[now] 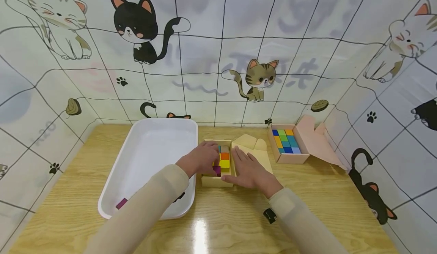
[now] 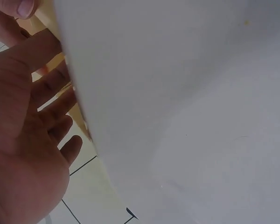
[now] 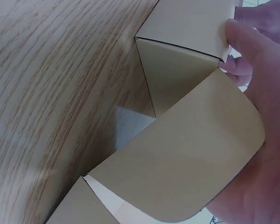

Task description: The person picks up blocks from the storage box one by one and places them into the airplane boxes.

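Observation:
My left hand (image 1: 205, 157) reaches over the left side of a cream cardboard box (image 1: 217, 182), fingers lightly bent, the tips down among its coloured blocks (image 1: 225, 164). A purple block (image 1: 216, 170) shows right by that thumb. In the left wrist view the fingers of the left hand (image 2: 32, 126) are spread apart, their tips partly hidden behind the white tray's rim. My right hand (image 1: 250, 170) lies with straight fingers along the box's right side, over its opened lid (image 1: 261, 157). In the right wrist view the right hand (image 3: 256, 93) is beside a cardboard flap (image 3: 186, 149).
At left stands a large white tray (image 1: 160, 136) with a purple block (image 1: 121, 203) in it, partly behind my sleeve. A pink box (image 1: 291, 158) of blue, green and orange blocks, lid open, sits at back right. A cat-patterned sheet (image 1: 205, 52) hangs behind the wooden table (image 1: 235, 223).

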`<state>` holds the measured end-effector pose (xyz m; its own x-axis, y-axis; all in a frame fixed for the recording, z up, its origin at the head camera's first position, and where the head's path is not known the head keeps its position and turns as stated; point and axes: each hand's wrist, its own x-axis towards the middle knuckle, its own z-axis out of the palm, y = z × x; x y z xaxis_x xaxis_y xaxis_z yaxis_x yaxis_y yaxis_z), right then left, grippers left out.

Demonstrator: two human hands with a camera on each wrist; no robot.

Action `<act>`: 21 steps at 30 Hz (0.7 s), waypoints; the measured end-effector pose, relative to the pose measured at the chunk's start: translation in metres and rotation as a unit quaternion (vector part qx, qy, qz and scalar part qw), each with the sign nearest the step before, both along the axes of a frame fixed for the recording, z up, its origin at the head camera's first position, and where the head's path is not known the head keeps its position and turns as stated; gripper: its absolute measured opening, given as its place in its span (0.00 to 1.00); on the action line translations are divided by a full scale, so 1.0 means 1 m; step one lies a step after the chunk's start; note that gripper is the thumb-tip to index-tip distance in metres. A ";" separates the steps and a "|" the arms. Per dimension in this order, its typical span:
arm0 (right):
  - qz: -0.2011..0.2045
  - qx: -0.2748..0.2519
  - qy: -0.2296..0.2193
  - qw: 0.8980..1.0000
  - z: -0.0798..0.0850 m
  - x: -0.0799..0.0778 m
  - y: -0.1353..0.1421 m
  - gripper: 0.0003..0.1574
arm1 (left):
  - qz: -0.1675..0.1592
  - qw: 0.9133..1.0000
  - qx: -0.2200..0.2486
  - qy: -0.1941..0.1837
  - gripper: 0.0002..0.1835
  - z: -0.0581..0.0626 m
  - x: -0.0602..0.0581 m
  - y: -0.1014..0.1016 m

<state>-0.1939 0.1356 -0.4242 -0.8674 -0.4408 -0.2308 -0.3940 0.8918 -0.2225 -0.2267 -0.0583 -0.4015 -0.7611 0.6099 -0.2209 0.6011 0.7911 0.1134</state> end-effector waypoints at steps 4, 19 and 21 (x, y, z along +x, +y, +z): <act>-0.002 -0.003 0.002 1.000 0.000 0.000 -0.001 0.66 | 0.000 0.999 -0.028 0.017 0.11 -0.004 0.001 0.003; -0.005 -0.003 0.007 1.000 -0.002 0.002 -0.002 0.65 | -0.005 0.981 -0.163 0.103 0.23 -0.005 0.008 0.016; -0.004 -0.003 0.008 1.000 -0.002 0.001 -0.003 0.65 | -0.003 0.983 -0.154 0.099 0.23 -0.004 0.008 0.013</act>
